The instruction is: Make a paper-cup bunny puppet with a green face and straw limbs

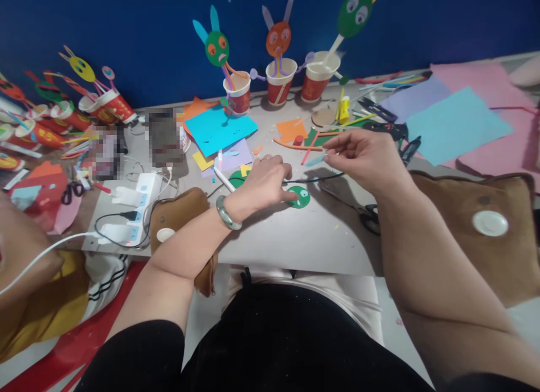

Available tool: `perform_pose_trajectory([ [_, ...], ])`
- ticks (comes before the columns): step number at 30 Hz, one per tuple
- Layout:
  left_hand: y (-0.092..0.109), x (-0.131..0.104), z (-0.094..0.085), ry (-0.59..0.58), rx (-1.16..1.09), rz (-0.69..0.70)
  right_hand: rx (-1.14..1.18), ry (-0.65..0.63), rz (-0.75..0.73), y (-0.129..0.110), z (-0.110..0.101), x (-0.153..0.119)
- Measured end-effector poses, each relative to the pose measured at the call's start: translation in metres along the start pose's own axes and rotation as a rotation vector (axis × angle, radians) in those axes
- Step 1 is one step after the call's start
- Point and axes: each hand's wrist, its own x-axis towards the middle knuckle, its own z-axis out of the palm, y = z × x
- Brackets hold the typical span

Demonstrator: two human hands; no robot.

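The left hand (268,181) touches a green disc (302,203), fingers loosely apart; the right hand (363,156) (raised) pinches a pale-blue scrap (314,161).

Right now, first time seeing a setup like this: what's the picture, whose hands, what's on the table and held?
No robot: it's one person's bare hands, seen by a single head-worn camera looking forward and down. The left hand, below a bracelet, rests its fingers on a green disc. The right hand has its fingers drawn together by a pale blue scrap; whether it grips it is unclear. On the table: colored paper, scissors, a power strip and cups with paper faces.
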Motion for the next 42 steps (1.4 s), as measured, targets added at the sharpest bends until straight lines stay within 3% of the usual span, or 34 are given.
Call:
perform_pose_trajectory([
  [6, 0.008, -0.004, 0.001, -0.106, 0.052, -0.009, -0.088, -0.073, -0.017, 0.02, -0.005, 0.007],
  [11, 0.007, -0.003, 0.009, -0.086, 0.067, -0.014, -0.104, -0.094, -0.089, 0.032, -0.007, 0.01],
  [25, 0.005, -0.004, 0.019, -0.076, -0.01, 0.049, 0.059, -0.025, 0.028, 0.009, -0.001, 0.002],
  [35, 0.003, 0.002, 0.033, -0.015, 0.004, 0.065, -0.019, 0.008, -0.042, 0.019, -0.001, 0.005],
  [42, -0.001, 0.004, 0.036, 0.031, -0.105, 0.1, -0.024, -0.025, -0.034, 0.02, -0.002, 0.005],
])
